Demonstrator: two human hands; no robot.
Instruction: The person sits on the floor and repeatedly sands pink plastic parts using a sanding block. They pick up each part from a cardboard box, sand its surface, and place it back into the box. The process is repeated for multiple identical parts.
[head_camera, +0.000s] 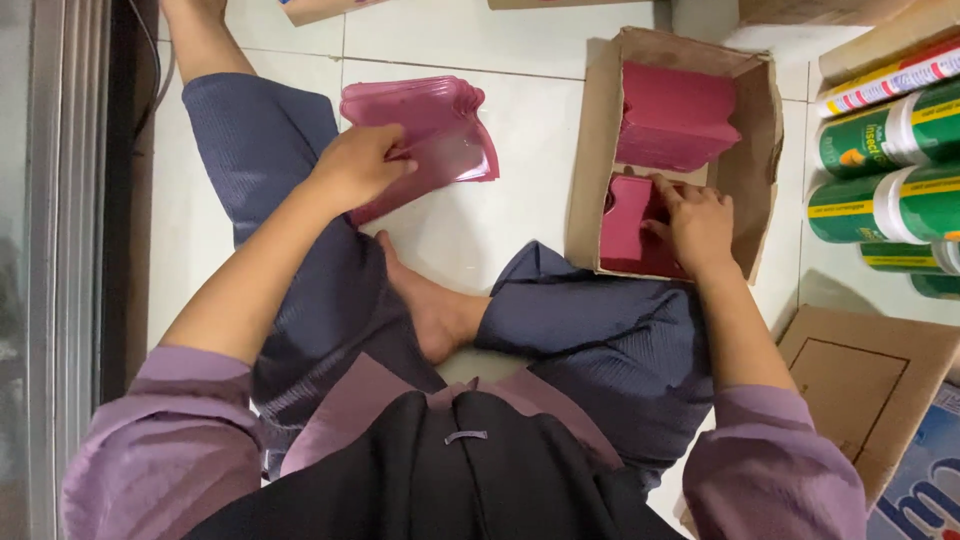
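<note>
Gripping pink packets — hands busy

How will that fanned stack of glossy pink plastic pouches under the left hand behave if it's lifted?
The stack of glossy pink plastic pouches probably flops: its edges already sag unevenly on the white tiled floor. The shiny film looks slippery, so pouches may slide apart. The left hand pins it with little apparent effort, suggesting it's light.

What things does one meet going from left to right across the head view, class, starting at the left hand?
Left hand → stack of pink pouches → cardboard box → right hand → green cans.
</note>
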